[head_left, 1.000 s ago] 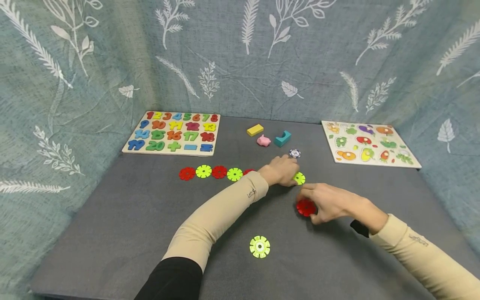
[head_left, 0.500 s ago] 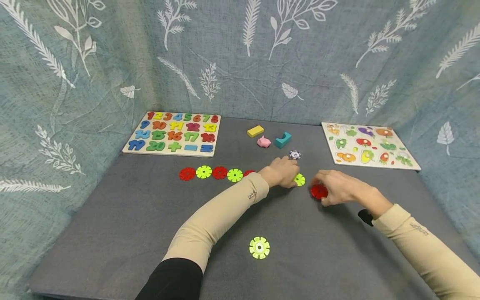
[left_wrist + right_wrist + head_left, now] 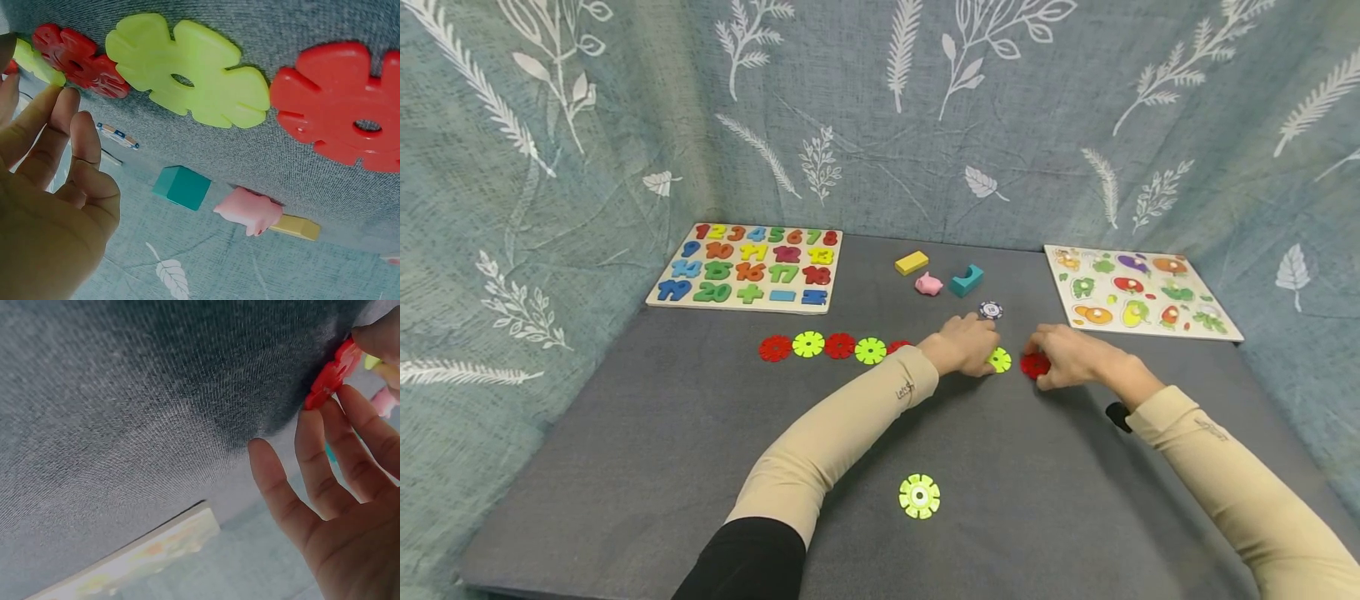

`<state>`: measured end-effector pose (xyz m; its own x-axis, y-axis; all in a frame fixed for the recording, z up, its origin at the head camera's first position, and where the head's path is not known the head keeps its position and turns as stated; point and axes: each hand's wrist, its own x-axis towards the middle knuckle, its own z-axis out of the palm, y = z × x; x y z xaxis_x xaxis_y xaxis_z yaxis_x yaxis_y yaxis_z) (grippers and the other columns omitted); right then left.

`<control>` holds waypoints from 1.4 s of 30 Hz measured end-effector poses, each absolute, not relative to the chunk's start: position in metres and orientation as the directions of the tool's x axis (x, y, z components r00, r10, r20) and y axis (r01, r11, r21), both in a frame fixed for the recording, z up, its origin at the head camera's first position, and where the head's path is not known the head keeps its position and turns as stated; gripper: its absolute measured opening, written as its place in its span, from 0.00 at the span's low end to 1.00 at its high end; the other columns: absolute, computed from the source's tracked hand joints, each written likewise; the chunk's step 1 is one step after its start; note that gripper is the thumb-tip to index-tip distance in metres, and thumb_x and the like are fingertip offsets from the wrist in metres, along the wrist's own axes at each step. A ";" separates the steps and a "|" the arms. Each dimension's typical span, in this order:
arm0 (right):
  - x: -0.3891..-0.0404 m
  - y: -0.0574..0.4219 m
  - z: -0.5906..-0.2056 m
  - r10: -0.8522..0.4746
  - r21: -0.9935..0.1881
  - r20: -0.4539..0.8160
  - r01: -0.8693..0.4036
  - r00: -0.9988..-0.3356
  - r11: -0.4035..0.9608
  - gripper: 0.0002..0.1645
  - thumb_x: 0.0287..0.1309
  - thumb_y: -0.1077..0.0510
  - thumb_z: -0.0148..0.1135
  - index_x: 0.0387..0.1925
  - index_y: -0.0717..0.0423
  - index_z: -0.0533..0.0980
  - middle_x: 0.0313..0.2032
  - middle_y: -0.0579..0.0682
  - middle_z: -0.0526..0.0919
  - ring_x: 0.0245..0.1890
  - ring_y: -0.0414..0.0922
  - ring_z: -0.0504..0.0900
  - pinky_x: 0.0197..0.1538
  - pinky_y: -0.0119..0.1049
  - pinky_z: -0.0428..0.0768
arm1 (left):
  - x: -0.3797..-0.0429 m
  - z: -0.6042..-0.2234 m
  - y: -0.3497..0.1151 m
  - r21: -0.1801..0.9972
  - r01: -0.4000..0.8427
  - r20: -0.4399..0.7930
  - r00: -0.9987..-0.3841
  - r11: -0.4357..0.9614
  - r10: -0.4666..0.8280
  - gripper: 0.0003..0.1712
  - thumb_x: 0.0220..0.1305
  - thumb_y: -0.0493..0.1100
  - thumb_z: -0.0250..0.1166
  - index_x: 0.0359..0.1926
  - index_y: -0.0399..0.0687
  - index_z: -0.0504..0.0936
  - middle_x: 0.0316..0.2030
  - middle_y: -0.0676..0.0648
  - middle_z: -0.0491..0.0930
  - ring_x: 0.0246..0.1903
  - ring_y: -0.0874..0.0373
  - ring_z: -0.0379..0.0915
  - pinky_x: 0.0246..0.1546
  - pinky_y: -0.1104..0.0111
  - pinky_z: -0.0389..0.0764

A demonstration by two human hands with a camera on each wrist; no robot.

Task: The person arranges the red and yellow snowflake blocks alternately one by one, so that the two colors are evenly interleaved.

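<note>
My left hand (image 3: 967, 343) pinches a lime-green flower-shaped disc (image 3: 999, 360) at the right end of a row of discs, its fingertips meeting the rim in the left wrist view. Just to the right, my right hand (image 3: 1075, 357) grips a red flower-shaped disc (image 3: 1034, 365) by its edges. In the right wrist view that red disc (image 3: 334, 374) sits between thumb and fingers, tilted from this angle. A small gap separates the two discs in the head view. The row's other discs alternate red (image 3: 839, 346) and lime (image 3: 870, 351); my left arm hides part of it.
One lime disc (image 3: 919, 497) lies alone near the front. Behind the hands are a poker chip (image 3: 991, 310), pink pig (image 3: 928, 284), teal block (image 3: 966, 281) and yellow block (image 3: 912, 263). A number puzzle (image 3: 737, 307) stands back left, a vegetable puzzle (image 3: 1150, 332) back right.
My right hand has carried the red disc away from the front and rightward, then slightly left, up beside the lime disc. My left hand has stayed in place.
</note>
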<state>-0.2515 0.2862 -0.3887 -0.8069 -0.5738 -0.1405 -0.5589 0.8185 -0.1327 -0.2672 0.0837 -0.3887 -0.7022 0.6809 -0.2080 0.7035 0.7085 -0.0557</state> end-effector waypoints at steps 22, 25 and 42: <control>-0.261 0.280 -0.392 -0.600 -0.166 -0.091 -0.582 -0.795 0.796 0.23 0.42 0.57 0.68 0.45 0.60 0.81 0.37 0.50 0.78 0.33 0.42 0.74 0.38 0.37 0.74 | -0.271 -0.389 0.085 -0.042 0.699 -0.224 -0.703 0.714 0.675 0.25 0.65 0.61 0.59 0.57 0.55 0.77 0.54 0.53 0.75 0.51 0.55 0.69 0.53 0.61 0.74; -0.261 0.280 -0.392 -0.602 -0.171 -0.097 -0.583 -0.792 0.794 0.23 0.44 0.58 0.68 0.45 0.60 0.81 0.38 0.50 0.79 0.33 0.42 0.74 0.38 0.37 0.74 | -0.271 -0.389 0.084 -0.037 0.699 -0.225 -0.702 0.714 0.676 0.26 0.65 0.61 0.59 0.57 0.54 0.77 0.54 0.52 0.75 0.51 0.55 0.69 0.53 0.61 0.74; -0.257 0.280 -0.394 -0.588 -0.168 -0.087 -0.570 -0.804 0.805 0.25 0.46 0.56 0.68 0.49 0.58 0.80 0.42 0.52 0.78 0.34 0.42 0.75 0.39 0.38 0.76 | -0.270 -0.390 0.084 -0.039 0.696 -0.221 -0.705 0.717 0.674 0.26 0.65 0.62 0.59 0.57 0.55 0.77 0.53 0.53 0.75 0.50 0.55 0.69 0.52 0.61 0.73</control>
<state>-0.2566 0.2795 -0.3936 -0.8045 -0.5877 -0.0866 -0.5697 0.8045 -0.1678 -0.2700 0.0838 -0.3902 -0.7054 0.6736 -0.2207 0.6965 0.7165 -0.0390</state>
